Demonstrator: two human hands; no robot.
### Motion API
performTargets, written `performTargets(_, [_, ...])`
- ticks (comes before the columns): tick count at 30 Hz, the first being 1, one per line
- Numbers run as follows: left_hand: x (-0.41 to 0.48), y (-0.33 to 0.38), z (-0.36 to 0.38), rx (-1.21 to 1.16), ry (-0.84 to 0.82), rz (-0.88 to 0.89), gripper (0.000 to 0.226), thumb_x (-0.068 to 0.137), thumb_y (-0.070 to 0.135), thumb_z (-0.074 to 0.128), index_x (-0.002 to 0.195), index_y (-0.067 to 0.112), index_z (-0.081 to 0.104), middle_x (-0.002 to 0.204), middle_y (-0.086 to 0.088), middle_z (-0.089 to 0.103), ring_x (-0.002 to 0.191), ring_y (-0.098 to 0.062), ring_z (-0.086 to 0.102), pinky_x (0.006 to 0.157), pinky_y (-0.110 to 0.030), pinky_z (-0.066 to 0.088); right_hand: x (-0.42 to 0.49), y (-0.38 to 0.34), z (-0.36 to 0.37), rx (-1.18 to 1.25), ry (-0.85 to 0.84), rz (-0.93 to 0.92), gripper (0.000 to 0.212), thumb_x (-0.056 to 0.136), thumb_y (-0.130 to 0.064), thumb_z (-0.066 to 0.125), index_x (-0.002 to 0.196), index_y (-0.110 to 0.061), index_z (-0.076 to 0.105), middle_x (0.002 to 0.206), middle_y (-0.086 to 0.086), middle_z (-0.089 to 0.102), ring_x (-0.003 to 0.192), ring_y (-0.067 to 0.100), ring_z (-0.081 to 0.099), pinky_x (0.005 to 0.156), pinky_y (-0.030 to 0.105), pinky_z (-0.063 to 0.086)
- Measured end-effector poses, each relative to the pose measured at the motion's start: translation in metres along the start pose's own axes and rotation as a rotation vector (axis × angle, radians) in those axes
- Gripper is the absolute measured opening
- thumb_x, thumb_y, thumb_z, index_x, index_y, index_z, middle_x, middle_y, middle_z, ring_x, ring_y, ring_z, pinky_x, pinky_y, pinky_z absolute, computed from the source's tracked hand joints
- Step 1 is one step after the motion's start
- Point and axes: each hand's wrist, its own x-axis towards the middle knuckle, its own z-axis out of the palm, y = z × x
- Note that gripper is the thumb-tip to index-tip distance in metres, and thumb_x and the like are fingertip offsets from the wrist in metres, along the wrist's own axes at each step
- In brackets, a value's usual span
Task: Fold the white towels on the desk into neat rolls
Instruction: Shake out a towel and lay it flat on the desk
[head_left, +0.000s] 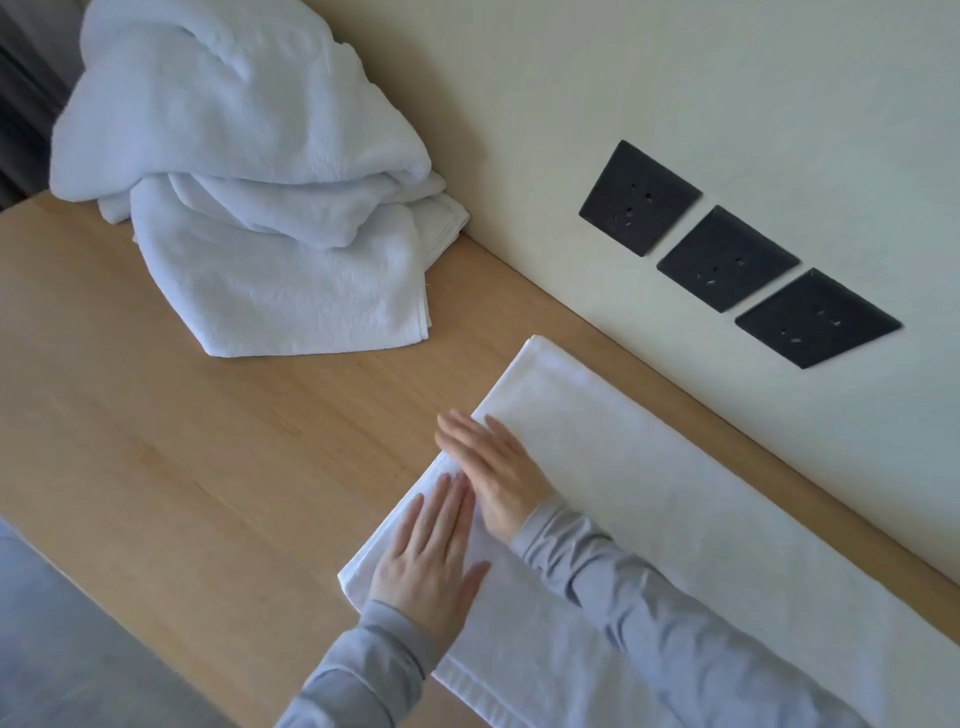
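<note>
Long white terry towel (675, 467), folded into a flat strip, lies on the light wooden desk (208, 441) by the wall. Left hand (423, 566) and right hand (493, 467) press its end, fingers straight, gripping nothing. Looks like smoothing; next, curl that end and roll tight, edges aligned.

One view only: the head cam, worn on your head, facing forward and down. You're looking steeply down at the desk (182, 441) from close above, with the frame rolled so the wall (675, 104) fills 12 to 4 o'clock. Your left hand (431, 561) and right hand (498, 467) sit near, at 6. The towel pile (234, 182) is at 10, the sockets (727, 254) at 2.
</note>
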Motion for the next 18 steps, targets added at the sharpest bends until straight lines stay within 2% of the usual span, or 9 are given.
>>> performTargets(3, [0.004, -0.007, 0.011, 0.066, -0.135, -0.013, 0.073, 0.097, 0.05, 0.01, 0.127, 0.001, 0.056, 0.138, -0.015, 0.049, 0.128, -0.025, 0.048, 0.108, -0.039, 0.019, -0.02, 0.012, 0.009, -0.072, -0.13, -0.081, 0.046, 0.097, -0.025, 0.034, 0.138, -0.007, 0.043, 0.148, 0.005, 0.038, 0.14, 0.02, 0.029, 0.114, 0.041, 0.025])
performTargets(6, [0.001, -0.017, 0.025, 0.08, -0.128, 0.036, 0.074, 0.095, 0.055, 0.015, 0.136, 0.001, 0.044, 0.146, -0.014, 0.039, 0.136, -0.025, 0.037, 0.109, -0.04, 0.023, -0.013, 0.037, 0.009, -0.227, -0.265, -0.107, 0.055, 0.095, -0.039, 0.032, 0.143, -0.012, 0.034, 0.151, 0.002, 0.032, 0.141, 0.017, 0.025, 0.114, 0.046, 0.022])
performTargets(8, [0.0, -0.019, 0.031, 0.062, -0.102, 0.047, 0.074, 0.093, 0.057, 0.022, 0.141, 0.002, 0.037, 0.15, -0.013, 0.033, 0.14, -0.024, 0.029, 0.109, -0.042, 0.024, -0.001, 0.06, 0.001, -0.282, -0.286, 0.034, 0.057, 0.093, -0.041, 0.031, 0.144, -0.015, 0.033, 0.151, 0.001, 0.031, 0.141, 0.02, 0.026, 0.112, 0.05, 0.019])
performTargets(10, [-0.001, -0.019, 0.033, 0.051, -0.07, 0.047, 0.075, 0.092, 0.059, 0.027, 0.143, 0.004, 0.034, 0.152, -0.012, 0.03, 0.141, -0.023, 0.025, 0.11, -0.042, 0.024, 0.008, 0.091, -0.009, -0.29, -0.277, 0.222, 0.056, 0.095, -0.04, 0.031, 0.147, -0.02, 0.022, 0.155, -0.004, 0.019, 0.144, 0.015, 0.012, 0.117, 0.046, 0.01])
performTargets(12, [0.0, -0.02, 0.034, 0.056, -0.042, 0.045, 0.076, 0.09, 0.06, 0.031, 0.143, 0.005, 0.035, 0.152, -0.013, 0.029, 0.141, -0.025, 0.027, 0.11, -0.043, 0.024, 0.009, 0.112, -0.015, -0.307, -0.286, 0.272, 0.057, 0.096, -0.044, 0.022, 0.148, -0.024, 0.009, 0.155, -0.012, 0.002, 0.144, 0.007, 0.001, 0.117, 0.037, -0.002])
performTargets(13, [0.0, -0.021, 0.034, 0.063, -0.03, 0.047, 0.077, 0.089, 0.06, 0.032, 0.143, 0.005, 0.035, 0.152, -0.014, 0.029, 0.141, -0.027, 0.028, 0.11, -0.044, 0.025, 0.01, 0.115, -0.015, -0.304, -0.286, 0.268, 0.059, 0.095, -0.047, 0.016, 0.149, -0.025, 0.008, 0.154, -0.014, -0.001, 0.144, 0.005, 0.0, 0.117, 0.034, -0.004])
performTargets(15, [0.0, -0.02, 0.036, 0.071, -0.022, 0.053, 0.077, 0.089, 0.061, 0.032, 0.143, 0.006, 0.035, 0.153, -0.015, 0.027, 0.141, -0.029, 0.028, 0.11, -0.044, 0.025, 0.01, 0.114, -0.013, -0.276, -0.256, 0.277, 0.062, 0.092, -0.05, 0.011, 0.149, -0.024, 0.012, 0.155, -0.013, 0.004, 0.143, 0.003, 0.003, 0.117, 0.033, 0.001])
performTargets(18, [0.001, -0.021, 0.037, 0.078, -0.01, 0.052, 0.076, 0.09, 0.061, 0.032, 0.144, 0.007, 0.033, 0.154, -0.015, 0.025, 0.141, -0.028, 0.026, 0.112, -0.043, 0.023, 0.014, 0.114, -0.011, -0.235, -0.174, 0.347, 0.055, 0.097, -0.041, 0.02, 0.148, -0.02, 0.021, 0.155, -0.008, 0.016, 0.143, 0.006, 0.011, 0.116, 0.032, 0.009])
